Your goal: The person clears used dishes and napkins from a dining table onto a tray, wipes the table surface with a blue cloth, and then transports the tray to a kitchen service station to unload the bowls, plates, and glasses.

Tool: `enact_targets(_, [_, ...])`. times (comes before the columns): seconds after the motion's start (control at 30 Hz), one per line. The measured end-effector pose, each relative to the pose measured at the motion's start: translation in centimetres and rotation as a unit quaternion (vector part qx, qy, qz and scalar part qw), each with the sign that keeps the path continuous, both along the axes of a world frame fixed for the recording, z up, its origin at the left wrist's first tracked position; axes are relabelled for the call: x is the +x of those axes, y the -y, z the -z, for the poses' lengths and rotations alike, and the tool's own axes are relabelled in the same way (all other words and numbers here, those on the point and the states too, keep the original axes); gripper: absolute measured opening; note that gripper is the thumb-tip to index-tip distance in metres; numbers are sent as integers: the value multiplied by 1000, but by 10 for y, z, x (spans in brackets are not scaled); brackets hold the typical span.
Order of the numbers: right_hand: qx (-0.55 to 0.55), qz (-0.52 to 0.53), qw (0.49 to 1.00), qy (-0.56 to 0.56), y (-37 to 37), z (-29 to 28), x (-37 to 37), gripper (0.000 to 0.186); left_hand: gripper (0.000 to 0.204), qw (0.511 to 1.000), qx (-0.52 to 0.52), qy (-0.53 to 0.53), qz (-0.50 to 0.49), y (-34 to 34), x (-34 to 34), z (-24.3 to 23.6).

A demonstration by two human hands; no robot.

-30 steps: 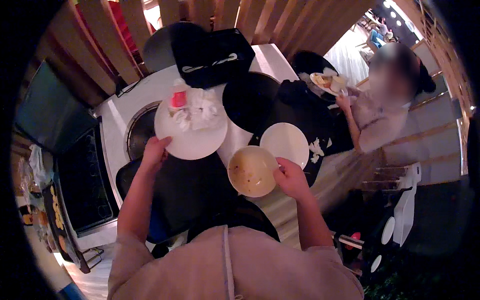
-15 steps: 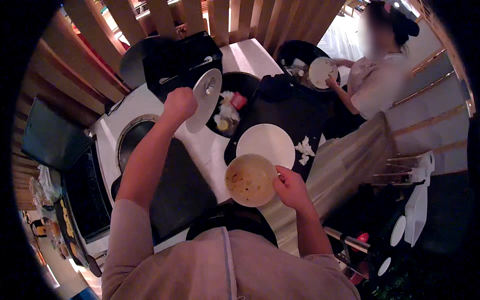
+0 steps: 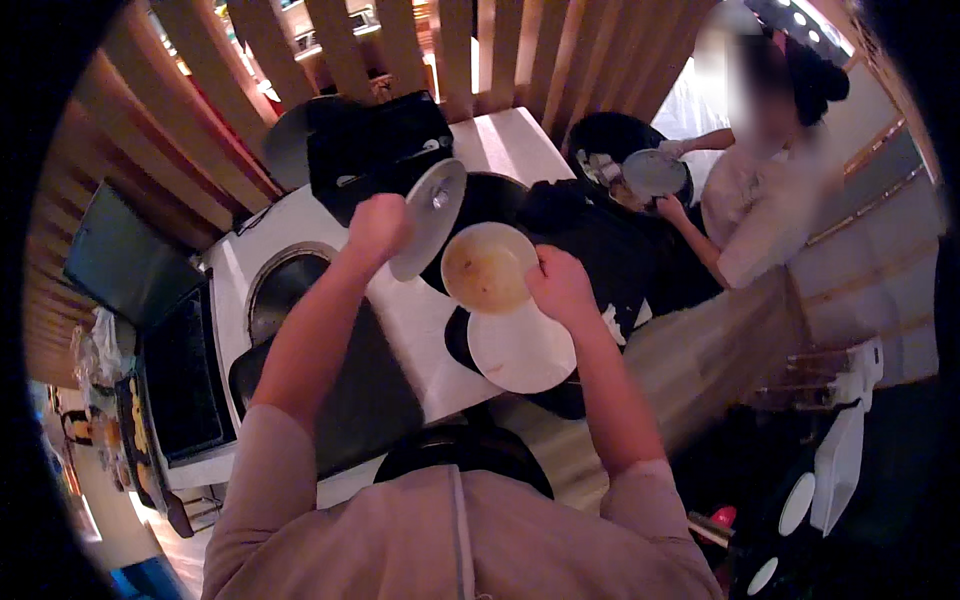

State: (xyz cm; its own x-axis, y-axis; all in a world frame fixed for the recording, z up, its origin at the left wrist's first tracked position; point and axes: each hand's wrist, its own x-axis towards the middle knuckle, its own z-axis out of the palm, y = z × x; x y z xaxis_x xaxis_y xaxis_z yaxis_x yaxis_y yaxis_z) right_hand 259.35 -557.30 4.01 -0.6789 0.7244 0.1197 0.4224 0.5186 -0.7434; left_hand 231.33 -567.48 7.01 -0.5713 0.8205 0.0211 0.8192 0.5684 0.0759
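My left hand grips a white plate by its rim and holds it tilted nearly on edge over a round black bin set in the white counter. My right hand holds a soiled cream bowl by its rim, raised just beside the tilted plate. Below the bowl a second white plate lies flat on a dark tray.
Another person at the far right holds a plate over a second black bin. A round hole opens in the counter at left, a black tray lies near me, and wooden slats stand behind.
My left hand has tipped the plate further up on edge over the bin, and its leftovers are gone from it. My right hand has lifted the bowl up toward the plate.
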Motion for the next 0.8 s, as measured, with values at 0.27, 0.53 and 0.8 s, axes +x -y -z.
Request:
enact_targets(0.27, [62,-13,983,173,-40,-21,-110,34,18,1000,20,13,-4,25,12,5])
enact_targets(0.53, [63,34,983,167,-83,39,-106,35,21,993,59,24,-96,77,-17,-6])
enact_targets(0.8, [-232,-3,969,-87,-34,29,-73,14,25,775,334,404,-353,280,-10,20])
